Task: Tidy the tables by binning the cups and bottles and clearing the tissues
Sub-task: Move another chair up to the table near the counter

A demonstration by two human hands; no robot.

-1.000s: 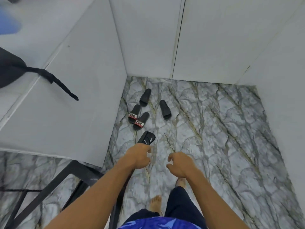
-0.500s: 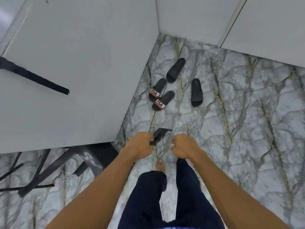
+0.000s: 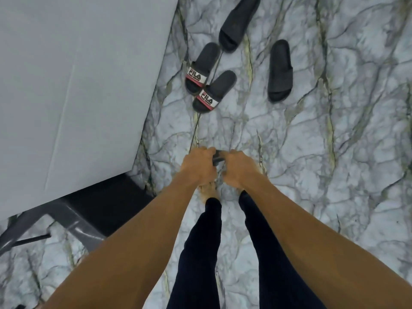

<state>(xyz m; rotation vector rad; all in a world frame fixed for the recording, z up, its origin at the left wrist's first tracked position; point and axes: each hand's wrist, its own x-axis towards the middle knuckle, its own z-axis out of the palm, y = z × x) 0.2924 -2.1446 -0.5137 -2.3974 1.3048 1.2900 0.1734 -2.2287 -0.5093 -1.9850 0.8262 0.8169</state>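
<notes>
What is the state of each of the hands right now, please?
Left hand: closed, gripping a small dark object.
Right hand: closed, fingers curled on the same object; what it is cannot be told.

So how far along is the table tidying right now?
Done: nothing here confirms it; no cup, bottle, tissue or bin is in view. In hand: the left hand and right hand both grip a small dark object between them, too hidden to identify, above the marble floor near the slippers. Left: cannot judge, since only a corner of the white table shows.
</notes>
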